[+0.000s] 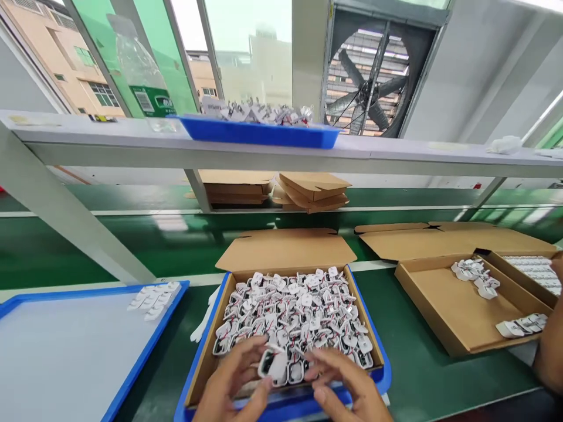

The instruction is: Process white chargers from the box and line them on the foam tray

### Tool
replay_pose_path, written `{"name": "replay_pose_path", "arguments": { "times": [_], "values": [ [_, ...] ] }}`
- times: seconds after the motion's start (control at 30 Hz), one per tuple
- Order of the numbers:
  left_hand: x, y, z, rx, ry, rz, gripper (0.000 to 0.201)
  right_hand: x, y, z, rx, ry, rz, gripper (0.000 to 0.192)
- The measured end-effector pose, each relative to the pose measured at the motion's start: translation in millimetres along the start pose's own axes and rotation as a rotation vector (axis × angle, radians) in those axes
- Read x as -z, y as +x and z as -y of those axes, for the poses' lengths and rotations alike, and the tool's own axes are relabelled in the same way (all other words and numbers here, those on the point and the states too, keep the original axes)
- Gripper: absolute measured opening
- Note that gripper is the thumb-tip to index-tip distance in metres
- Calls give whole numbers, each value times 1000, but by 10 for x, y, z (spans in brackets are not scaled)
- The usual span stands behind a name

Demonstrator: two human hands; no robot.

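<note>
Tray [26, 308], blue-rimmed, sits far left on the desk [413, 375], a short row of white parts [153, 299] at its back corner. Left hand [231, 387] pinches a small white part [273, 366] over the centre box [206, 357] full of the same pieces. Right hand [347, 387] beside it, fingers half curled, holding nothing visible. Open cardboard box [457, 310] to the right. Someone's arm [549, 346] at far right edge.
</note>
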State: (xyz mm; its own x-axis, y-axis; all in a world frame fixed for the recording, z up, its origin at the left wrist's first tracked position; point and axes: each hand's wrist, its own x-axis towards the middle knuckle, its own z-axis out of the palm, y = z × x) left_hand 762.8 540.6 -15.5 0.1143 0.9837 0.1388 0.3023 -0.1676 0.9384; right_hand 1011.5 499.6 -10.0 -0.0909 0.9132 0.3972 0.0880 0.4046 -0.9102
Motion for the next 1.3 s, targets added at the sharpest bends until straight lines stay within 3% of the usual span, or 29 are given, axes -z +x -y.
{"name": "replay_pose_path", "arguments": {
  "times": [0.13,0.3,0.53,0.7,0.93,1.13,1.3],
  "values": [
    [-240,-15,-288,-181,8,155,44,-89,149,72,-20,27,-39,38],
    [-280,29,-298,-233,27,168,39,-84,167,74,102,-100,-70,29],
    [-283,-18,-279,-184,-19,178,40,-49,133,34,77,-65,-35,15],
    [-277,-34,-263,-147,-19,143,35,-53,91,22,70,-167,-11,39],
    [-294,-21,-271,-146,-136,101,28,-32,90,102,228,-288,87,34],
    [-334,17,-264,-146,-264,177,21,84,151,226,416,-514,346,48],
    [-364,-17,-208,-16,-359,267,25,91,170,205,513,-521,254,39]
  ]
}}
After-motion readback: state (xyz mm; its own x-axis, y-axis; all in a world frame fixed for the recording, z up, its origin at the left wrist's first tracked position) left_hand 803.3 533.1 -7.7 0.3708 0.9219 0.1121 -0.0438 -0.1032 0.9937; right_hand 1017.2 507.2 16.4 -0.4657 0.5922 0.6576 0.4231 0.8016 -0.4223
